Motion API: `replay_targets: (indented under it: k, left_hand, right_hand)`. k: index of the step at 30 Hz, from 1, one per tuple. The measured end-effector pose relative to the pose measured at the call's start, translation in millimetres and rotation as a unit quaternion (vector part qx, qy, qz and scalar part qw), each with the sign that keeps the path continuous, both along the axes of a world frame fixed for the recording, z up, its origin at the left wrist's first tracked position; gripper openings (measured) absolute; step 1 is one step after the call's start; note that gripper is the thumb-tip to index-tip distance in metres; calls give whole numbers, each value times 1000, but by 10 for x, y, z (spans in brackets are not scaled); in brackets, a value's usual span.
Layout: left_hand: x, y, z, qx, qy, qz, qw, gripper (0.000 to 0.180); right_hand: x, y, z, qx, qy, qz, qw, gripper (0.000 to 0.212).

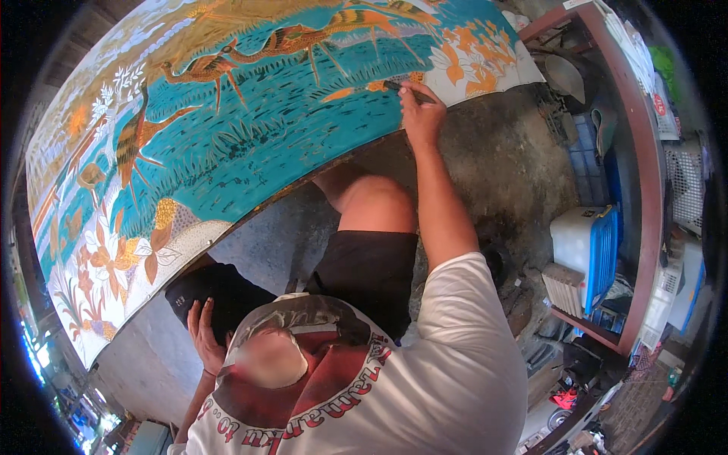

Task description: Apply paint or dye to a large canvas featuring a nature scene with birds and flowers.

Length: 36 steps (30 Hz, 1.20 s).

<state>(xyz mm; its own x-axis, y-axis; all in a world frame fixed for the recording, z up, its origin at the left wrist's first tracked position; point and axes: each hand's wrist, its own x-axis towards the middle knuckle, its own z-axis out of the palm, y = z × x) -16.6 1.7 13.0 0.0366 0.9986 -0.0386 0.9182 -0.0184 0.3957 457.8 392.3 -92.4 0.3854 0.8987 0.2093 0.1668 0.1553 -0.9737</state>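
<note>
My right hand (422, 115) is closed around a slim dark pen-like tool (392, 85), whose exact kind I cannot make out. Its tip is at the right part of a large painted cloth (258, 178), by a small orange and dotted patch (375, 86). Long-legged birds (284, 42) in brown and orange stand against the cloth's teal ground. White and orange flowers (474, 64) fill the right corner, with more flowers (110, 262) at the lower left. My left hand (205, 334) rests on the black shorts over my left leg, fingers stretched out, holding nothing.
The cloth's near edge curves just beyond my knees, above a grey concrete floor (508, 163). To the right stands a reddish-brown shelf frame (648, 174). A white bin with a blue lid (584, 250) sits there, below a blue crate (590, 155) and a metal pan (565, 78).
</note>
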Motion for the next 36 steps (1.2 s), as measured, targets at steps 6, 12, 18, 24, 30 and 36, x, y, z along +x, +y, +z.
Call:
replay_targets:
  k: [6,12,18,24,30,36]
  left_hand:
    - [17,-1,14,-12,-2,8,1000,70]
    - [-21,-6,-5,-10,4,-4,1000,74]
    - [-44,-37,-50,-4,-1,9,1000,73]
    - [-3,-7,-2,-7,-2,3,1000,70]
    - [-24,-14,-30,9,-8,-3,1000,70]
    - [-18,-8,-18,5,-5,2,1000,70]
  right_hand:
    - [5,24,-58,-31,-32,18,999,14]
    - [-46,-10,32,-32,-2,-8,999,14]
    - [-92,-31,29,-25,-9,20,999,15]
    - [-94,-36,0,-13,-16,21,1000,14]
    - [-143,-16,17,-20,35,22,999,9]
    - [-200,-7,29,-12,-43,35,998,13]
